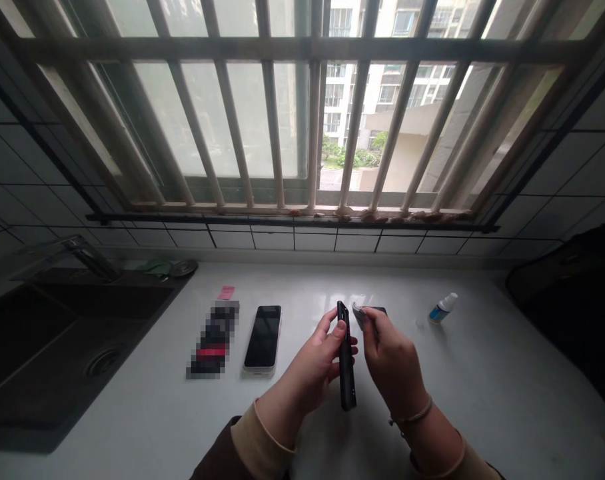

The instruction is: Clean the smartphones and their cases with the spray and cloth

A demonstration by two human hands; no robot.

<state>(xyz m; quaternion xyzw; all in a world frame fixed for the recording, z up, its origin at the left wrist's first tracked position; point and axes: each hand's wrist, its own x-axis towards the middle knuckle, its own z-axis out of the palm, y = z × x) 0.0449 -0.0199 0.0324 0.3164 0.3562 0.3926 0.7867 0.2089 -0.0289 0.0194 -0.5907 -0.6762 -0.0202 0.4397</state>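
My left hand (322, 353) is closed round a black phone (348, 373), held edge-on above the white counter. Its thumb presses one long edge, and fingertips show beyond the other side. Close by on the right, my right hand (392, 353) pinches a small greyish cloth or wipe (358, 315) near the phone's upper end. Whether the cloth touches the phone is hard to make out. Partly hidden behind the right hand, a dark flat object (378, 310) lies on the counter. A second phone (263, 338), black-screened with a pale edge, rests face up to the left.
A pixelated dark item with a red band (213, 341) and a pink slip (226, 293) lie further left. The sink (132, 347) and tap (90, 257) are at far left. A small spray bottle (443, 309) stands right, before a black bag-like shape (577, 300). Window bars (275, 133) rise behind.
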